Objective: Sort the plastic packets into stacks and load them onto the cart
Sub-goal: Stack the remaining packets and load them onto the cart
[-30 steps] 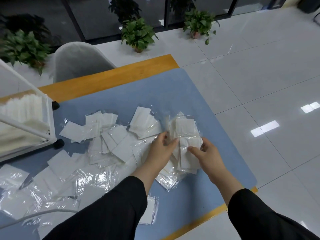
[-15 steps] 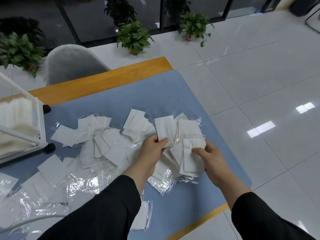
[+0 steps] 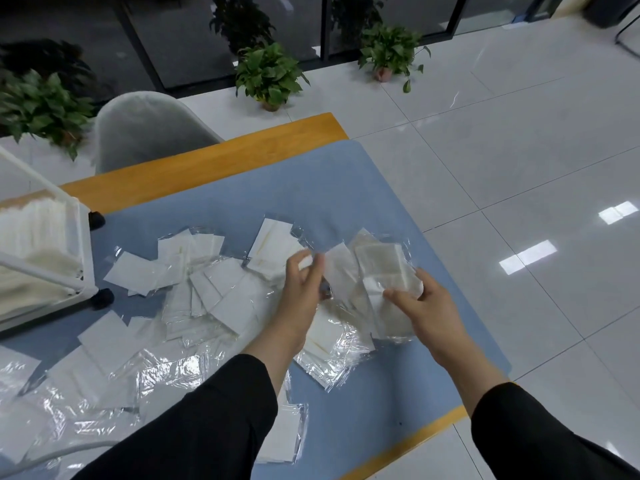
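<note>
Loose clear plastic packets (image 3: 214,296) with white pads are scattered over the blue table mat (image 3: 242,199). Right hand (image 3: 427,308) curls around a small stack of packets (image 3: 384,268); left hand (image 3: 301,284) pinches one blurry white packet (image 3: 337,266) beside it. White wheeled cart (image 3: 45,258) sits far left.

Glossy white tile floor (image 3: 519,140) (light reflections), potted plants (image 3: 268,76), grey chair (image 3: 145,129).

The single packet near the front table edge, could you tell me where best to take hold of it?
Pinch the packet by its right edge, coming from the right. It lies flat on the blue mat, its left side runs under the sleeve, and its clear right margin is free.
</note>
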`<move>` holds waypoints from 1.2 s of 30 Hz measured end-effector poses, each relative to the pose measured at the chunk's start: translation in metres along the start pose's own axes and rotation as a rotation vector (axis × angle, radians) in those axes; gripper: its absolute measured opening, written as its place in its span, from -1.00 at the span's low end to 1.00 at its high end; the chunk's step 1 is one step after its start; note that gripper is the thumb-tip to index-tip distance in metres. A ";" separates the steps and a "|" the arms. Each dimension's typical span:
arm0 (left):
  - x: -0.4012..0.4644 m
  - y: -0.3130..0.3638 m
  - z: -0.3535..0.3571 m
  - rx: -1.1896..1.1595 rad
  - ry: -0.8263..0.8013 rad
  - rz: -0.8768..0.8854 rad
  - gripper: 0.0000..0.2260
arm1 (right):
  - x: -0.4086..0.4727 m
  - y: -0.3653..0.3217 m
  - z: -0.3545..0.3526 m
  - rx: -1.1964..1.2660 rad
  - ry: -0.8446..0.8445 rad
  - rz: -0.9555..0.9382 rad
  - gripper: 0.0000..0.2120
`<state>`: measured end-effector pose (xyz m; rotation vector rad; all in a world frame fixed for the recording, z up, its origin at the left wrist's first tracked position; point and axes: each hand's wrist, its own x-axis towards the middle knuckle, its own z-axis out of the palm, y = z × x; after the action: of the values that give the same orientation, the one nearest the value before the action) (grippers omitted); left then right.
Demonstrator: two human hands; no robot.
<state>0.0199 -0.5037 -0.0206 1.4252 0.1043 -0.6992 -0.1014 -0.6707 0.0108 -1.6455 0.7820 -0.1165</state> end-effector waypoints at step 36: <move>0.079 -0.009 0.050 0.449 -0.048 0.041 -0.73 | 0.064 0.038 0.000 -0.063 0.096 0.155 -0.39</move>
<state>0.0616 -0.5801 -0.0566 1.8316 -0.1277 -0.7520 -0.0687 -0.7069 -0.0459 -1.6415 0.9919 -0.0616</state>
